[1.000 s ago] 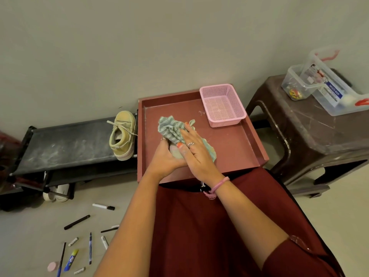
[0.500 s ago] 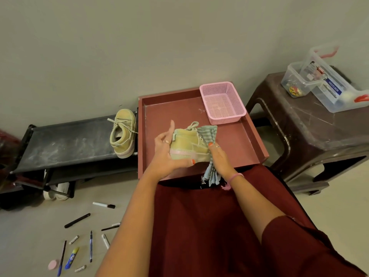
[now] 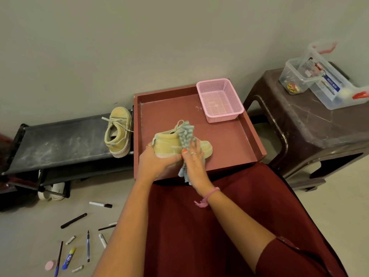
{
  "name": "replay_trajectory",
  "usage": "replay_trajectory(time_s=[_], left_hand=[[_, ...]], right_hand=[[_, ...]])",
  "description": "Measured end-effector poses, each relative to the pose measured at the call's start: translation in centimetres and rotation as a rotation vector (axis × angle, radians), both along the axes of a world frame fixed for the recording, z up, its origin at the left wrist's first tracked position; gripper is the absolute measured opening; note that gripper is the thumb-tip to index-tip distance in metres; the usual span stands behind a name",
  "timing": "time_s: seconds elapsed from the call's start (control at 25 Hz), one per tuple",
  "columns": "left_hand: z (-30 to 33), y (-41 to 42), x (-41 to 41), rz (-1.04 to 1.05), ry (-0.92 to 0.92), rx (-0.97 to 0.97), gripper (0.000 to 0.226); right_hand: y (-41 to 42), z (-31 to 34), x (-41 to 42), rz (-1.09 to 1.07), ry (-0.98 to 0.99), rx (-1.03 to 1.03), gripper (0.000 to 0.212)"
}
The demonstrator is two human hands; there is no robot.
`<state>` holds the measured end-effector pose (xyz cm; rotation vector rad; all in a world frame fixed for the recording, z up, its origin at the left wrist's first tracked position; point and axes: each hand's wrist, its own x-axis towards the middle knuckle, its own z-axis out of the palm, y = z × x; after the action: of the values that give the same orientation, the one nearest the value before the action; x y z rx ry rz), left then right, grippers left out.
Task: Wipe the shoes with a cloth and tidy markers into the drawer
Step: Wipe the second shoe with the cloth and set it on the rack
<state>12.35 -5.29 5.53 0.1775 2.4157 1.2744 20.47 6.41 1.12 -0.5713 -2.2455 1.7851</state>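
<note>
A small yellow-green shoe [image 3: 166,143] is held on its side over the open maroon drawer [image 3: 229,140]. My left hand [image 3: 154,160] grips it by the heel and sole. My right hand [image 3: 193,162] presses a striped teal cloth [image 3: 185,132] against the shoe's side, and the cloth hangs down below my palm. The matching second shoe [image 3: 118,134] lies on the black bench [image 3: 60,144] to the left. Several markers and pens [image 3: 79,234] are scattered on the floor at lower left.
A pink mesh basket [image 3: 219,99] stands in the drawer's far right corner. A dark brown stool [image 3: 311,124] on the right carries clear plastic boxes [image 3: 323,82]. White shoes [image 3: 51,191] sit under the bench. My maroon skirt [image 3: 219,226] covers my lap.
The shoe has been turned in my left hand so its side shows. My right hand with the cloth moved from on top, down the side, then back up over the shoe's middle.
</note>
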Motion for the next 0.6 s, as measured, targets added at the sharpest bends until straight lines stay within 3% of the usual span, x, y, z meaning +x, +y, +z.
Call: replay_trajectory(time_s=[0.12,0.24,0.36,0.48,0.6], left_hand=[[-0.4,0.1,0.0,0.031,-0.013,0.034,0.08],[-0.8,0.2,0.3,0.032,-0.011,0.092,0.067],[-1.3,0.2,0.9,0.002,0.048,0.103,0.073],[-2.3,-0.4,1.6,-0.021,0.063,0.159,0.068],[-2.9,-1.1,1.9,-0.071,0.105,0.197,0.069]], right_hand=[[-0.2,-0.7,0.5,0.086,0.05,0.167,0.053],[1.0,-2.0,-0.4,-0.124,-0.061,0.226,0.055],[3.0,-3.3,-1.5,-0.263,-0.141,0.192,0.048],[6.8,-4.6,-2.2,-0.206,-0.166,0.072,0.036],[10.4,-4.3,-3.5,-0.065,-0.359,0.045,0.029]])
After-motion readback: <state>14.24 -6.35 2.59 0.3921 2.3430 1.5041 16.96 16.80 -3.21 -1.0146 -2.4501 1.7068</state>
